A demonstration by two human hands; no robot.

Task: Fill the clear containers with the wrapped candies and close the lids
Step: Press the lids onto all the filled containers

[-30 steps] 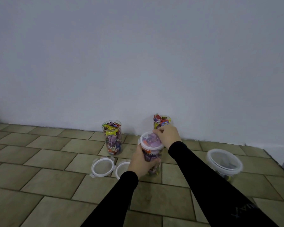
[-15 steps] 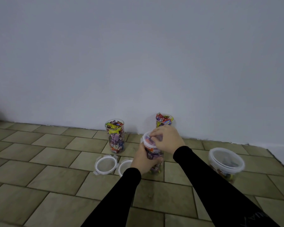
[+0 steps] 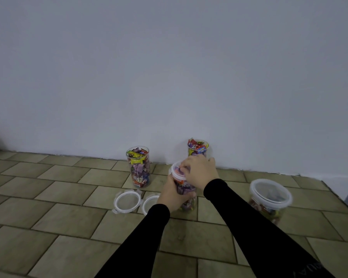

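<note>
A: Where does it stand?

B: The person's left hand (image 3: 172, 194) is wrapped round the middle of the tall container (image 3: 184, 189), which stands on the tiled floor (image 3: 68, 217) packed with wrapped candies. The right hand (image 3: 200, 170) lies on the lid (image 3: 177, 171), fingers curled over its rim — pressing it down, by the look of it. Whether the lid has seated cannot be told.

A: And the rest?

B: Two more tall containers stand near the wall, a left one (image 3: 139, 167) and a back one (image 3: 198, 148), both full and uncovered. Two loose lids lie on the floor, one (image 3: 127, 201) just beside the other (image 3: 150, 203), the second partly hidden by the left wrist. A wide tub (image 3: 269, 197) to the right already wears its lid.

A: What might go wrong?

B: The candies seem to reach the brim, so a wrapper could catch under the rim and keep the lid from sealing. Uneven pressure on one side might cock the lid or tip the narrow container — the left hand's hold guards against that. The back container stands just behind the right hand; a careless elbow or knuckle could knock it over and spill it.
</note>
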